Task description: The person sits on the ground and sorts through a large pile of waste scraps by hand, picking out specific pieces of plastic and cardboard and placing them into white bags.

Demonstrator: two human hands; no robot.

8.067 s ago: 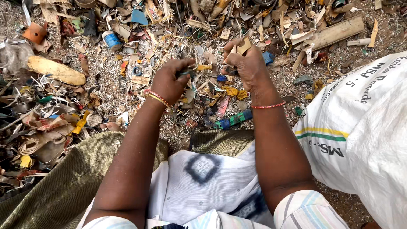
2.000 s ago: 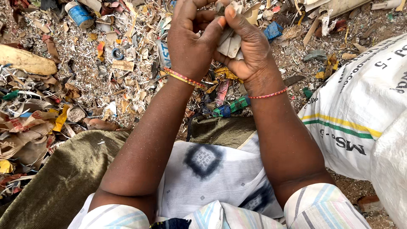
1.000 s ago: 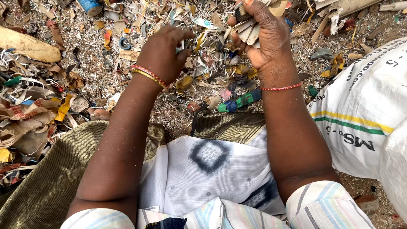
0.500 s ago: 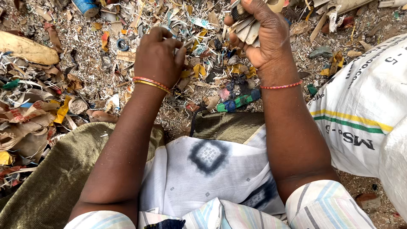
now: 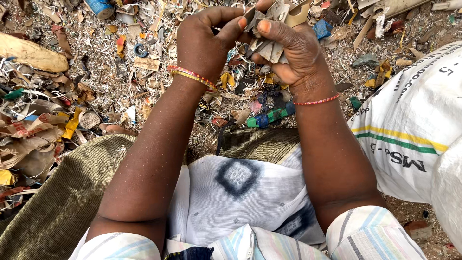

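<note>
A bunch of thin, flat scraps (image 5: 275, 29), grey and tan with ragged edges, is held up near the top of the frame, above a ground strewn with shredded litter (image 5: 96, 82). The bunch is gripped in the curled fingers of the right hand (image 5: 293, 53), while the left hand (image 5: 207, 38) is closed beside it, its thumb and forefinger pinched on one piece. A large white woven sack (image 5: 414, 125), crossed by yellow and green stripes and dark printed lettering, is seen at the right. A blue can (image 5: 101, 7) lies at the upper left.
</note>
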